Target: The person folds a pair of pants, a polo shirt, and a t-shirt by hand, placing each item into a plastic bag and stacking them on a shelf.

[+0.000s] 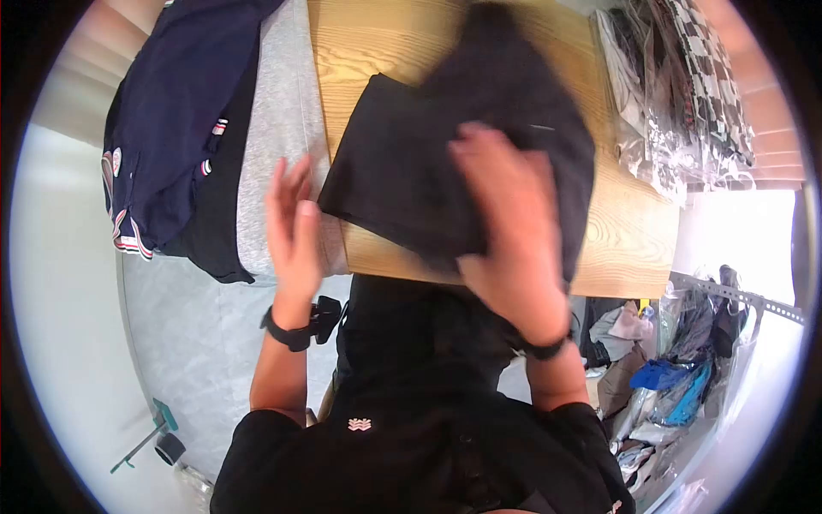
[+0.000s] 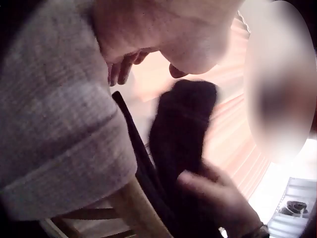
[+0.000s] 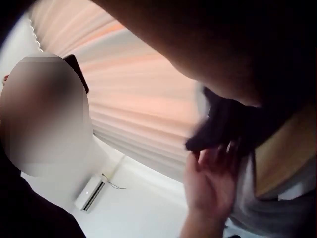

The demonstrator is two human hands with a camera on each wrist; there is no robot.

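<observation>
A black garment (image 1: 411, 163) lies on the wooden table, its upper part blurred and raised toward the far edge. Over its right part is my right hand (image 1: 514, 231), blurred, with fingers extended; whether it touches the cloth is unclear. My left hand (image 1: 294, 227) is held up just beside the garment's left corner, fingers loosely spread and holding nothing. The left wrist view shows the dark cloth (image 2: 181, 124) standing up, with the right hand (image 2: 218, 198) at its side. In the right wrist view the left hand (image 3: 213, 183) is palm up below the dark cloth (image 3: 223, 124).
Navy clothing (image 1: 184, 111) and a grey garment (image 1: 278, 128) lie at the table's left. Clothes in clear plastic (image 1: 676, 94) are at the back right. More bagged clothes (image 1: 676, 385) hang or lie lower right, beside a metal rail (image 1: 736, 295). The wooden table (image 1: 634, 231) shows around the black garment.
</observation>
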